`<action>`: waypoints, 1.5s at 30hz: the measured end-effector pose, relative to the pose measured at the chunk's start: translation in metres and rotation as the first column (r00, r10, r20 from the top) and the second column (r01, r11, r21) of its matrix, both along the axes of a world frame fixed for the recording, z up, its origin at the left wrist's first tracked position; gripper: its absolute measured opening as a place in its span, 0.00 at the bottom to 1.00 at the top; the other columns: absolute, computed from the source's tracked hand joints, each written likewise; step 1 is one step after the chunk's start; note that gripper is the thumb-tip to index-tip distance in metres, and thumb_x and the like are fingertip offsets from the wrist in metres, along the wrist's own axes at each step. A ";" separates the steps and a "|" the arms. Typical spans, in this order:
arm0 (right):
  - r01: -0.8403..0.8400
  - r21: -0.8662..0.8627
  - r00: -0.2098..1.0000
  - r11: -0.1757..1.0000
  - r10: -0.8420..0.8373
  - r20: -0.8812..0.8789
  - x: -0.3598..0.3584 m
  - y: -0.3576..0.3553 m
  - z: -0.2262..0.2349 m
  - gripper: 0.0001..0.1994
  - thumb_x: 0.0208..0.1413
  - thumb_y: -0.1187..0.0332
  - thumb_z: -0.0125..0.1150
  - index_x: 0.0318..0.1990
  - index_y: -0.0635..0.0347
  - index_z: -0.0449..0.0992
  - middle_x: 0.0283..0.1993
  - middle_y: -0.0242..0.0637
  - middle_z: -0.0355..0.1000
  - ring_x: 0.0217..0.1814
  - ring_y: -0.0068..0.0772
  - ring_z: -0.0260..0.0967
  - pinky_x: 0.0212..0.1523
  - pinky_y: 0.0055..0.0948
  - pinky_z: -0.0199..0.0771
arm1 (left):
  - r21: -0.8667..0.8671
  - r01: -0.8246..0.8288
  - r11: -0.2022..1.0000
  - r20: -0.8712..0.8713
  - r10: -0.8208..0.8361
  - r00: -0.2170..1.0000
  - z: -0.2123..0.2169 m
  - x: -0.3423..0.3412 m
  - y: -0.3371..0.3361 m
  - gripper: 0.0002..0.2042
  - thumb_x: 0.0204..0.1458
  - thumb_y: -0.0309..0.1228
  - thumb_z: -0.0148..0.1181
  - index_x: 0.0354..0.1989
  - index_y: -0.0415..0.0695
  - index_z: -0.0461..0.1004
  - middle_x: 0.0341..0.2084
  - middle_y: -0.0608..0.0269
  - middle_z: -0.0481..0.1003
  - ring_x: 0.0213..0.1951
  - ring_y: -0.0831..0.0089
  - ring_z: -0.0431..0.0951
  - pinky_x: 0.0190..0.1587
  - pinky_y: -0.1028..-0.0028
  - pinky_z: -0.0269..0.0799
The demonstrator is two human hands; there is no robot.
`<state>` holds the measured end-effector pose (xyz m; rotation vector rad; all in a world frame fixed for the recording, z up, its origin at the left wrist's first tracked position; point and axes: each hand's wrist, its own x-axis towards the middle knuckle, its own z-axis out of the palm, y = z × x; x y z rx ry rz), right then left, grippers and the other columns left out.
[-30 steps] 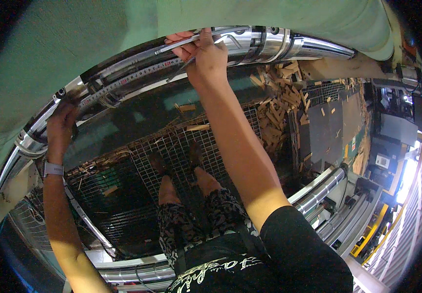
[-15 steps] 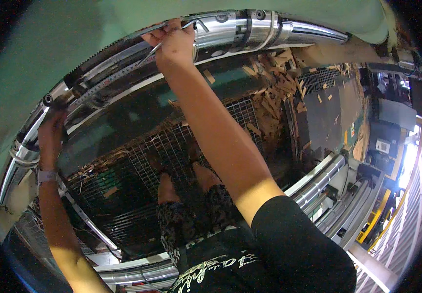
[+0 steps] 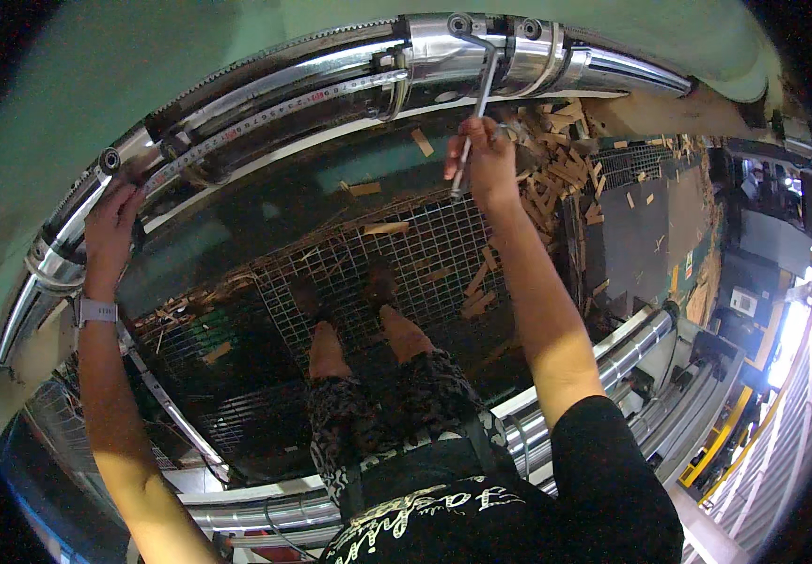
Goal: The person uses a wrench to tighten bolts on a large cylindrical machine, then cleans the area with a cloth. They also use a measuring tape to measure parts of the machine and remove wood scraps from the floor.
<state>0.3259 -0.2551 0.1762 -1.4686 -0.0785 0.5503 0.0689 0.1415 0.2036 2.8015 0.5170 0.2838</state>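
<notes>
Leverage matters: your right hand (image 3: 488,162) grips the hex key (image 3: 477,103), seemingly seated in a collar bolt (image 3: 459,23); left hand (image 3: 112,218) clasps the chrome rail (image 3: 265,80).

The rail (image 3: 331,80) running across the top is polished silver chrome with bright white highlights, and it carries a narrow scale strip of fine dark tick marks. The machine body (image 3: 142,56) above the rail is pale green. The L-shaped key (image 3: 474,113) in the right hand (image 3: 486,164) is bare silver metal. The left hand (image 3: 110,221) carries a wristband (image 3: 97,311) in light grey. The floor grating (image 3: 396,254) is dark grey in a square mesh pattern, littered with tan wood scraps (image 3: 556,150). The shorts (image 3: 396,395) are black with a grey mottled print. The shirt (image 3: 519,508) is black with pale lettering.
</notes>
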 end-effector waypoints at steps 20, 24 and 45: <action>0.120 0.060 0.993 0.991 -0.119 -0.010 -0.026 0.083 0.031 0.11 0.57 0.64 0.42 0.31 0.64 0.55 0.18 0.42 0.65 0.15 0.36 0.66 0.15 0.32 0.70 | 0.028 -0.046 0.999 -0.144 0.050 0.988 0.010 0.006 -0.009 0.09 0.50 0.32 0.50 0.34 0.41 0.70 0.32 0.50 0.71 0.34 0.54 0.71 0.35 0.68 0.66; 0.185 0.218 0.979 0.958 -0.161 -0.123 -0.029 0.096 0.038 0.11 0.58 0.65 0.38 0.32 0.65 0.55 0.20 0.42 0.65 0.17 0.37 0.67 0.18 0.32 0.73 | -0.031 -0.050 0.998 -0.108 0.046 0.993 0.015 0.007 -0.013 0.09 0.50 0.33 0.50 0.35 0.41 0.70 0.31 0.50 0.71 0.33 0.51 0.71 0.34 0.66 0.66; -0.167 -0.267 0.986 0.949 0.166 -0.027 0.038 -0.007 0.006 0.11 0.56 0.61 0.45 0.34 0.61 0.63 0.22 0.34 0.64 0.23 0.26 0.66 0.21 0.23 0.67 | -0.049 -0.026 0.998 -0.057 0.023 0.998 0.012 0.002 -0.010 0.11 0.47 0.37 0.53 0.33 0.43 0.72 0.33 0.55 0.72 0.34 0.57 0.72 0.34 0.67 0.68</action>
